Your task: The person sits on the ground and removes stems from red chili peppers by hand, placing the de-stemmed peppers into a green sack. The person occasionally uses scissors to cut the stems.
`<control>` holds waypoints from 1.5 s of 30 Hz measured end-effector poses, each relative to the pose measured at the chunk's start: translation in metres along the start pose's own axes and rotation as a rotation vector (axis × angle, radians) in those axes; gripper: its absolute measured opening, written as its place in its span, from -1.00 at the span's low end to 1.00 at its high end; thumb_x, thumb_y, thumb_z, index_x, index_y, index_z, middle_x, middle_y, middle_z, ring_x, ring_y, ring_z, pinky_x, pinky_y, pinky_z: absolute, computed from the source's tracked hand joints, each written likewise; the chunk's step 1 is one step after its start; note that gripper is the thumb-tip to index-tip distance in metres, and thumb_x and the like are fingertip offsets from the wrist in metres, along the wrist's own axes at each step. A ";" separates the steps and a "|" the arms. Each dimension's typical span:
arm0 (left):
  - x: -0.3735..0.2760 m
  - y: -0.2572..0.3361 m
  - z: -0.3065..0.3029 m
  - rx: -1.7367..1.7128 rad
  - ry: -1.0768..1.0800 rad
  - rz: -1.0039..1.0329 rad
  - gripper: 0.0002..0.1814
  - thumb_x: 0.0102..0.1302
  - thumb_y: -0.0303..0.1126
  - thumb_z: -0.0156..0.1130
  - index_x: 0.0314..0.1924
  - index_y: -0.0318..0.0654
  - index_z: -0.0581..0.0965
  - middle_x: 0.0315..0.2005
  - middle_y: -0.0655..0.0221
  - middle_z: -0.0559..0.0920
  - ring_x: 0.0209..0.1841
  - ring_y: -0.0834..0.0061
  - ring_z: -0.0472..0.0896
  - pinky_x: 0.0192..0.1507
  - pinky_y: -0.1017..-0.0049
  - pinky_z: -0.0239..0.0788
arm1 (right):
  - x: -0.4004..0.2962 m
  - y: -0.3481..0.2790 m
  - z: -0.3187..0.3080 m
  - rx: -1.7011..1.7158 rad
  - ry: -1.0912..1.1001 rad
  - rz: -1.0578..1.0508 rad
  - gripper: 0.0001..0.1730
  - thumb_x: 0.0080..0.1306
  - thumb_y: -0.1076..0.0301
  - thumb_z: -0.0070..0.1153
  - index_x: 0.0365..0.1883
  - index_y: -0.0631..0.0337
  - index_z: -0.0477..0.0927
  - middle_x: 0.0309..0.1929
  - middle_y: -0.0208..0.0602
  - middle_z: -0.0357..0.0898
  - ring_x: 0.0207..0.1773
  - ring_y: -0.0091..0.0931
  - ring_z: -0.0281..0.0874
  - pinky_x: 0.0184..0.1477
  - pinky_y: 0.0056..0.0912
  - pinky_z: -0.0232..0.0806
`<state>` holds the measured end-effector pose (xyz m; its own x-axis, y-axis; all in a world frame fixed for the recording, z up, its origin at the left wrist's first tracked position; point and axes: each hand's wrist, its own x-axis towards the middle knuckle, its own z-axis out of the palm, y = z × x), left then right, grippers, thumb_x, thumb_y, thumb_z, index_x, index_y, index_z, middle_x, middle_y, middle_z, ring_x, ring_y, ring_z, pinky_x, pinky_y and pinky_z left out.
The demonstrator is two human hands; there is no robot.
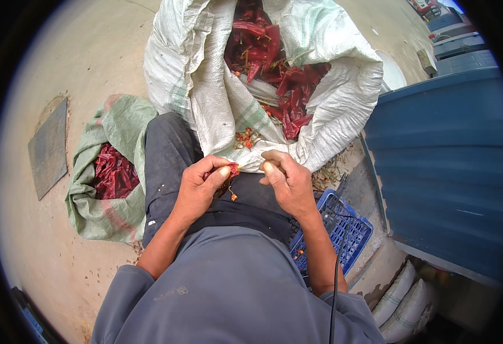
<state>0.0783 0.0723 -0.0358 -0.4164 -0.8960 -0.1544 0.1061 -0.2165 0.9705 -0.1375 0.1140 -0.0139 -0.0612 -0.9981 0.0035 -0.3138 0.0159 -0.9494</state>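
Note:
My left hand pinches a dried red chili pepper between thumb and forefinger, above my lap. To its right, my right hand is raised with thumb and forefinger close together at the rim of the big sack; whether anything thin is between them cannot be told. The large white woven sack stands open before me, holding many dried red chilies. Several orange-red stem ends lie on its near fold. One small stem piece hangs below my left hand.
A green woven sack with red chilies stands at my left, beside a flat dark plate on the floor. On the right are a blue plastic crate, scattered stems, a blue metal panel and filled white sacks.

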 end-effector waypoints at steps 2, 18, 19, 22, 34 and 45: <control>0.001 -0.001 -0.002 -0.101 -0.057 -0.130 -0.77 0.48 -0.35 0.24 -0.02 -0.37 0.61 -0.37 0.51 0.62 -0.36 0.71 0.52 -0.31 0.63 0.39 | 0.000 -0.001 0.009 -0.102 -0.041 -0.165 -0.68 0.45 0.24 0.19 -0.03 0.36 0.58 -0.33 -0.08 0.63 -0.32 -0.27 0.68 -0.23 -0.32 0.48; 0.002 -0.021 0.016 0.620 -0.042 0.423 -0.89 0.33 -0.57 0.25 -0.14 -0.33 0.61 -0.44 0.25 0.59 -0.43 0.39 0.57 -0.32 0.43 0.41 | -0.017 -0.002 0.029 -0.772 0.052 -0.402 -0.72 0.32 0.25 0.23 -0.50 0.13 0.44 -0.62 -0.32 0.46 -0.55 -0.33 0.56 -0.53 -0.24 0.37; 0.002 -0.019 0.018 0.649 -0.058 0.419 -0.89 0.32 -0.58 0.25 -0.15 -0.34 0.61 -0.45 0.24 0.59 -0.44 0.35 0.57 -0.33 0.41 0.41 | -0.020 0.001 0.031 -0.782 0.085 -0.403 -0.73 0.31 0.27 0.23 -0.51 0.11 0.44 -0.63 -0.34 0.45 -0.55 -0.36 0.56 -0.54 -0.27 0.37; -0.002 -0.005 0.022 0.771 -0.075 0.478 -0.88 0.29 -0.60 0.26 -0.17 -0.34 0.61 -0.50 0.24 0.57 -0.45 0.27 0.57 -0.37 0.34 0.38 | -0.026 0.018 0.046 -0.503 0.174 -0.261 -0.70 0.38 0.31 0.15 -0.52 0.19 0.42 -0.63 -0.20 0.43 -0.56 -0.23 0.51 -0.50 -0.19 0.35; -0.011 -0.017 0.034 0.563 -0.224 0.164 -0.92 0.32 -0.56 0.28 -0.19 -0.37 0.63 -0.48 0.27 0.58 -0.47 0.45 0.53 -0.39 0.47 0.33 | -0.058 0.027 0.027 0.215 0.071 0.291 -0.57 0.54 0.18 -0.07 -0.46 0.32 0.47 -0.57 -0.08 0.49 -0.56 -0.17 0.49 -0.45 -0.15 0.34; 0.005 -0.017 0.034 -0.336 -0.262 -0.424 -0.81 0.47 -0.37 0.23 -0.03 -0.30 0.56 -0.39 0.34 0.60 -0.53 0.71 0.36 -0.56 0.69 0.18 | -0.239 0.110 -0.064 -0.983 0.149 0.454 -0.84 0.32 0.39 0.20 -0.17 0.23 0.57 -0.27 -0.09 0.57 -0.18 -0.12 0.60 -0.20 -0.09 0.46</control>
<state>0.0440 0.0846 -0.0471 -0.6890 -0.5887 -0.4228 0.1439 -0.6828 0.7163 -0.2184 0.3583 -0.0989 -0.4559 -0.8710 -0.1830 -0.8484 0.4874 -0.2065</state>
